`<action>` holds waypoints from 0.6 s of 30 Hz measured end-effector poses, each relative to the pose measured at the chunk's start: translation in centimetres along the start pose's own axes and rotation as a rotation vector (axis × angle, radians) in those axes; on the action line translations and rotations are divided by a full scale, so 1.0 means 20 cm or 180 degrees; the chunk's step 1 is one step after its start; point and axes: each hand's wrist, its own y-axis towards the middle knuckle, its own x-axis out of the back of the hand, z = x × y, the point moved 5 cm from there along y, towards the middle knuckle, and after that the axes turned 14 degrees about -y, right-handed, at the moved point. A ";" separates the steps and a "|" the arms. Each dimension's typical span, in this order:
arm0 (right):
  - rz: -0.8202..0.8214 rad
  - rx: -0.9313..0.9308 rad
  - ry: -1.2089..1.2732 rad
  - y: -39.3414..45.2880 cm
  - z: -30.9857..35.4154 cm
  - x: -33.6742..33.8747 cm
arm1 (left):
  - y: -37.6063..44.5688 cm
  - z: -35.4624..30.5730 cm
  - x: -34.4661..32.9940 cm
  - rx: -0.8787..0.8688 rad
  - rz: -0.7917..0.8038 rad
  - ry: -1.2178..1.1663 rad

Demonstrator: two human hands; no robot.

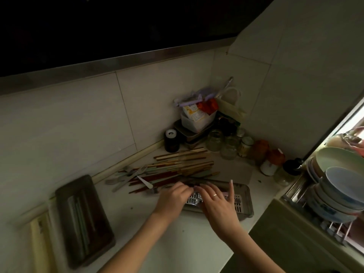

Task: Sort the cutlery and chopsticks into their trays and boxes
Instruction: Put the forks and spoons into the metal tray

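A loose pile of chopsticks (183, 166) in brown, red and pale green lies on the counter, with forks and a knife (144, 182) at its left end. Just in front stands a grey tray with a white slotted insert (239, 201). My left hand (173, 198) and my right hand (216, 201) meet over the tray's left part, and their fingertips pinch a dark bundle of chopsticks (194, 183) lying across the tray's far rim. A dark brown box (84, 219) at the left holds a few pale green and dark sticks.
Jars (228, 144), bottles, a black canister (171, 139) and stacked containers crowd the back corner. A dish rack with stacked bowls (340, 186) stands at the right, past the sink edge. A pale yellow lid or box (40, 243) lies at the far left.
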 end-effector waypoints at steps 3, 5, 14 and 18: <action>0.0172 -0.0235 0.0126 0.00 -0.04 -0.06 | 0.02 -0.07 -0.03 0.0042 0.0021 -0.0214; 0.0333 -0.0300 0.0385 0.00 -0.07 -0.10 | 0.03 -0.07 -0.04 0.0196 0.0158 -0.0249; 0.0639 -0.1248 0.1083 -0.04 -0.43 -0.27 | 0.02 0.11 0.10 0.0502 0.0116 0.0271; 0.0961 -0.1371 0.1078 -0.01 -0.51 -0.34 | -0.09 0.25 0.14 0.0966 0.0138 0.0461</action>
